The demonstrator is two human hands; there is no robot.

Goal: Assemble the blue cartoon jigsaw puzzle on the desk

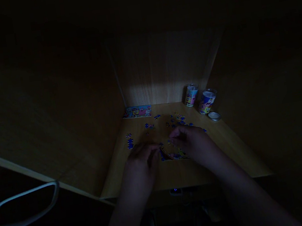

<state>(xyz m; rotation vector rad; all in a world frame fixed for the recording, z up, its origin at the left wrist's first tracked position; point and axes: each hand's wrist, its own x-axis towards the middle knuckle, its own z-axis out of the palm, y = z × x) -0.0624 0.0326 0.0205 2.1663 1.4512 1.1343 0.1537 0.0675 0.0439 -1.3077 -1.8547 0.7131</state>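
Note:
A partly joined jigsaw puzzle (171, 157) lies on the wooden desk (160, 179) between my hands. Its lower edge shows; my right hand covers part of its right side. My left hand (139, 163) is closed at the puzzle's upper left corner, thumb and fingertips together; what they hold is too dark to tell. Over the upper part of the puzzle, my right hand (190, 141) pinches a small puzzle piece (170, 141). Loose puzzle pieces (180, 117) are scattered beyond my right hand, and a few joined blue pieces (130, 143) lie left of my left hand.
A finished-looking cartoon puzzle strip (137, 112) lies at the back left. Two cartoon-printed cans (191, 95) (208, 101) stand at the back right, beside a round silver lid (214, 116). Wooden panels enclose the desk. A pale looped tube (22, 194) is at lower left. Light is very dim.

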